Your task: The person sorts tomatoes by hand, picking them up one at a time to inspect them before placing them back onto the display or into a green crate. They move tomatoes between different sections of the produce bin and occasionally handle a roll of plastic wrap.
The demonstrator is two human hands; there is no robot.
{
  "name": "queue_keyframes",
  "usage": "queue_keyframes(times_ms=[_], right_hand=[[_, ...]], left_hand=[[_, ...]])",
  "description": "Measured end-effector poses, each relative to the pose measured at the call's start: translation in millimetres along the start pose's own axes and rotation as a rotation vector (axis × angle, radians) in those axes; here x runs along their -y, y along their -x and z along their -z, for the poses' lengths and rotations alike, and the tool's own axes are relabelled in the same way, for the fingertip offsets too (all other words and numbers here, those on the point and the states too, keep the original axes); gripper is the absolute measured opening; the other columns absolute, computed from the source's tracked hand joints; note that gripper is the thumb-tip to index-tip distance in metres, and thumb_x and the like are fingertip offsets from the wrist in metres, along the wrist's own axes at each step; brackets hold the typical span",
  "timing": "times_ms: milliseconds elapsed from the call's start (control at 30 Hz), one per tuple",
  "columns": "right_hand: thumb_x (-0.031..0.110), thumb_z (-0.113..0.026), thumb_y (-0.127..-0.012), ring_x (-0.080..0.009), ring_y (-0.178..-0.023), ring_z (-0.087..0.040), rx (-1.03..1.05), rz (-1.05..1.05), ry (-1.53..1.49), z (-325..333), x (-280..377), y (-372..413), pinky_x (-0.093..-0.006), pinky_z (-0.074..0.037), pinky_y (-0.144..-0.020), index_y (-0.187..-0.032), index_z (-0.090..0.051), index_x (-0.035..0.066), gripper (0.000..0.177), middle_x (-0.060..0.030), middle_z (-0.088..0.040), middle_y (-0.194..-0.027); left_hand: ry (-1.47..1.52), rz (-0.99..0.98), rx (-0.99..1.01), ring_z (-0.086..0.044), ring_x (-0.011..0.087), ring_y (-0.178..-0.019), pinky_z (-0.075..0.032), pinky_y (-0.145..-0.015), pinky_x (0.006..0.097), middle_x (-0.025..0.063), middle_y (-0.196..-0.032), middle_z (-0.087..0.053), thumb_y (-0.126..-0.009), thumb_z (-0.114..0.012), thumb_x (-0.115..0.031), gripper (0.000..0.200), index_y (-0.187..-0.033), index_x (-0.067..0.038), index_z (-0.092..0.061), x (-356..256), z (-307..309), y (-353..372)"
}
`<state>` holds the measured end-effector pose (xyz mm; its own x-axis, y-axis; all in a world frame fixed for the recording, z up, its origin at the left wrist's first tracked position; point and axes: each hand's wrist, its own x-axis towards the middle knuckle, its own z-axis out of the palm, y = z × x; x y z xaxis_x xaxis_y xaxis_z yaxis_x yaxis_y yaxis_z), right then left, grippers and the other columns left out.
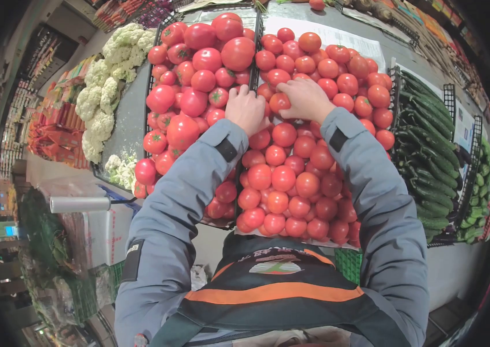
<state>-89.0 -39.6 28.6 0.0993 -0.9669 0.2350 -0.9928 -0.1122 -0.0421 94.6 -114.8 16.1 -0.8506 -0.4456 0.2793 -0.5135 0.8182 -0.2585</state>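
Note:
My right hand [305, 99] is over the far half of the right-hand tomato heap, its fingers and thumb closed around a red tomato [279, 102]. Just to its left, my left hand [246, 110] has its fingers curled down by the dark divider between two black crates. What those fingers grip, if anything, is hidden beneath them. Smaller round tomatoes [283, 178] fill the right crate around both hands. Larger tomatoes [193, 102], several with green stem ends, are piled in the left crate [148, 110].
Cucumbers [430, 156] lie in a crate to the right, with smaller green vegetables [484, 185] beyond. Cauliflower [103, 95] is heaped at the left. A white sheet [349, 39] lies behind the right tomatoes. A grey cylindrical handle [80, 205] juts out at lower left.

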Motion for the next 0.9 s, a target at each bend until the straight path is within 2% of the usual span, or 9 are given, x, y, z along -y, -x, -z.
queue_keyframes(times_ms=[100,200,300,400,500,600,700,800,900], right_hand=[[0.033,-0.063,-0.068,-0.0351,-0.073,-0.061,0.06,-0.007,-0.011,4.2,-1.7,-3.4,-0.0441,-0.047,-0.073,-0.093,-0.066,0.011,0.033,-0.0054,-0.066,-0.077],[0.035,-0.065,-0.066,-0.0357,-0.074,-0.061,0.109,-0.019,-0.005,6.5,-1.8,-3.5,-0.0452,-0.046,-0.07,-0.089,-0.064,0.011,0.034,-0.007,-0.065,-0.077],[0.04,-0.065,-0.068,-0.0338,-0.069,-0.058,0.117,0.005,-0.019,8.7,-3.5,0.3,-0.0443,-0.043,-0.066,-0.085,-0.062,0.012,0.033,-0.0061,-0.063,-0.073],[0.035,-0.064,-0.069,-0.0312,-0.065,-0.055,0.141,0.002,-0.094,13.8,-3.2,4.2,-0.0428,-0.04,-0.064,-0.084,-0.06,0.014,0.026,-0.0052,-0.059,-0.069],[0.036,-0.066,-0.07,-0.0317,-0.072,-0.059,0.171,0.006,-0.12,14.4,-5.8,7.4,-0.044,-0.044,-0.067,-0.09,-0.062,0.016,0.028,-0.0048,-0.063,-0.075],[0.041,-0.064,-0.079,-0.0306,-0.08,-0.063,0.19,0.005,-0.11,17.5,-9.1,13.5,-0.0454,-0.045,-0.068,-0.101,-0.064,0.018,0.031,-0.0026,-0.066,-0.084],[0.046,-0.06,-0.09,-0.0318,-0.083,-0.063,0.317,0.042,-0.108,20.0,-16.0,22.0,-0.0457,-0.046,-0.067,-0.123,-0.061,0.025,0.039,-0.0032,-0.07,-0.098],[0.027,-0.068,-0.084,-0.0325,-0.096,-0.064,0.368,-0.091,-0.187,18.6,-27.6,34.5,-0.0442,-0.051,-0.075,-0.128,-0.064,0.016,0.045,-0.0088,-0.068,-0.108],[0.015,-0.076,-0.075,-0.0364,-0.102,-0.064,0.362,-0.145,-0.274,16.8,-23.4,49.2,-0.044,-0.051,-0.084,-0.13,-0.059,0.011,0.058,-0.0138,-0.06,-0.121]], left_hand=[[0.001,0.006,-0.012,-0.055,0.0263,-0.091,-0.04,-0.076,0.0431,0.004,-0.085,-0.071,-0.064,-0.07,-0.047,0.036,-0.081,-0.016,-0.072,1.2,-2.3,-0.1],[0.0,0.01,0.049,-0.056,0.0262,-0.095,-0.041,-0.077,0.0431,0.0033,-0.092,-0.07,-0.066,-0.07,-0.051,0.042,-0.089,-0.016,-0.071,2.4,2.6,1.8],[0.053,0.059,0.113,-0.055,0.0283,-0.1,-0.042,-0.082,0.0466,0.0046,-0.098,-0.07,-0.07,-0.069,-0.05,0.041,-0.093,-0.016,-0.07,3.8,7.5,2.1],[0.067,0.105,0.2,-0.054,0.0291,-0.106,-0.043,-0.084,0.0475,0.0044,-0.104,-0.07,-0.073,-0.067,-0.049,0.042,-0.098,-0.016,-0.07,2.7,16.6,2.5],[0.045,0.128,0.223,-0.052,0.029,-0.107,-0.043,-0.086,0.048,0.0059,-0.107,-0.067,-0.075,-0.067,-0.049,0.042,-0.101,-0.016,-0.071,1.4,18.5,3.1],[0.008,0.095,0.132,-0.053,0.0287,-0.104,-0.043,-0.085,0.0458,0.0079,-0.109,-0.061,-0.071,-0.074,-0.053,0.049,-0.102,-0.014,-0.07,0.8,12.7,3.8],[-0.031,-0.002,0.111,-0.054,0.0264,-0.104,-0.04,-0.093,0.0467,0.0057,-0.108,-0.059,-0.075,-0.074,-0.053,0.052,-0.105,-0.012,-0.067,1.0,1.7,7.8],[0.017,-0.073,0.012,-0.057,0.0274,-0.099,-0.04,-0.094,0.0502,0.0068,-0.105,-0.061,-0.073,-0.075,-0.052,0.054,-0.105,-0.01,-0.062,7.1,-10.4,10.1],[0.12,-0.072,0.048,-0.057,0.0302,-0.104,-0.042,-0.091,0.0487,0.009,-0.111,-0.06,-0.079,-0.071,-0.05,0.056,-0.115,-0.01,-0.055,9.6,-19.0,14.7]])
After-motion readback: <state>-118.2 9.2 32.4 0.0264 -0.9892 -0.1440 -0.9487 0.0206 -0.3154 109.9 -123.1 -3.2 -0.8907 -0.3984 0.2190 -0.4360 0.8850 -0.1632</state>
